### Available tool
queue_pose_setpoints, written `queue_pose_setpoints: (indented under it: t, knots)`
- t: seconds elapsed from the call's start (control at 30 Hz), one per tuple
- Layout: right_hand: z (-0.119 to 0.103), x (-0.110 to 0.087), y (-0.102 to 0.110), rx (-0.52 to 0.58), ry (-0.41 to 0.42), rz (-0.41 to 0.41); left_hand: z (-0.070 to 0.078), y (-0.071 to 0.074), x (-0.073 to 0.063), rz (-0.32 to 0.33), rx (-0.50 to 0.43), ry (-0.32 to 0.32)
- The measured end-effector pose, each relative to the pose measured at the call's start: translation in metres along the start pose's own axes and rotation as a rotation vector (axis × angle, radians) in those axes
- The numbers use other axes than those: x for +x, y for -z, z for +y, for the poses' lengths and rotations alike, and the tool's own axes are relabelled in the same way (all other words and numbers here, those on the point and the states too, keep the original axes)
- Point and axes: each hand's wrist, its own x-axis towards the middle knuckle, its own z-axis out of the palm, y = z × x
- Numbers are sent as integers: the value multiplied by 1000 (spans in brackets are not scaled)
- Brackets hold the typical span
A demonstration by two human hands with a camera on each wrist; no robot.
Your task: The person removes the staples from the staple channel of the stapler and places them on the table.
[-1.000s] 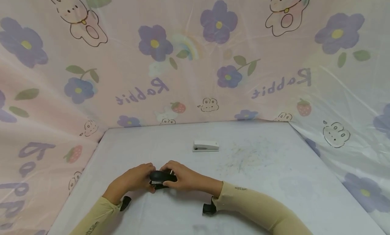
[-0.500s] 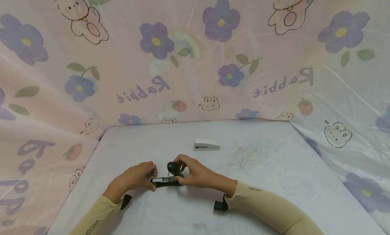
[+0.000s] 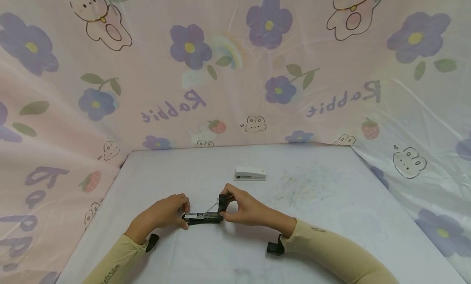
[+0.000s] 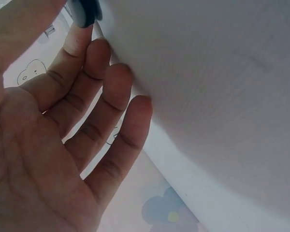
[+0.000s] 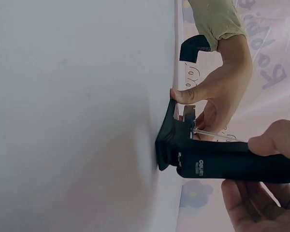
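Observation:
A black stapler [image 3: 203, 221] lies on the white table with its top cover [image 5: 232, 160] swung up to about upright, baring the metal staple channel and a thin rod. My left hand [image 3: 166, 213] pinches the stapler's front end between thumb and fingers. In the left wrist view, only a dark tip [image 4: 83, 12] of the stapler shows past the fingers. My right hand [image 3: 245, 207] holds the raised cover between thumb and fingers at the hinge end. Whether staples sit in the channel I cannot tell.
A white stapler [image 3: 250, 174] stands on the table [image 3: 176, 169] beyond the hands. Faint smudges [image 3: 305, 186] mark the tabletop to its right. A patterned cloth [image 3: 235, 83] hangs around the back and sides. Black camera mounts [image 3: 275, 248] sit at both wrists.
My right hand has moved right, swinging the black stapler's cover up and back from lying over the base. My left hand stays at the front end.

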Motion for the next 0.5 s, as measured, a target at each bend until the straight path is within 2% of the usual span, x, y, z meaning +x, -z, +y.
queue_pose_setpoints:
  t: [0.5]
  knots:
    - [8,-14,11,49,1,-8,1,1,0,-18,-11,17]
